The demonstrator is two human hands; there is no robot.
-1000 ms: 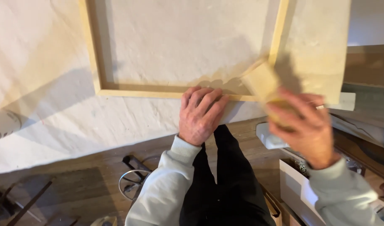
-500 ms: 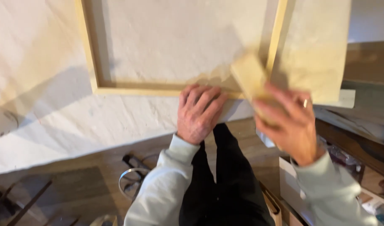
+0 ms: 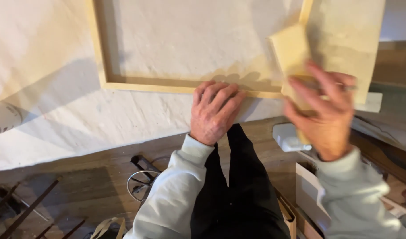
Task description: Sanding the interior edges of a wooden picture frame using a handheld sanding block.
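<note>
A pale wooden frame (image 3: 145, 85) lies on a white cloth-covered table (image 3: 57, 119), with white canvas stretched inside it. My left hand (image 3: 214, 110) rests flat on the frame's near rail, fingers pointing away from me. My right hand (image 3: 324, 113) is blurred with motion and grips a tan rectangular block (image 3: 291, 48), likely a sanding block, held over the frame's near right corner. Both arms wear light grey sleeves.
A loose tan sheet (image 3: 349, 44) lies over the table's right end. A rolled item (image 3: 3, 119) sits at the left edge. Below the table are my dark trousers, a wooden floor, a round metal stand (image 3: 141, 186), a white container (image 3: 291, 137) and boxes at right.
My right hand has carried the block up and away from me, from below the frame's rail to over its right corner. My left hand has stayed pressed on the rail.
</note>
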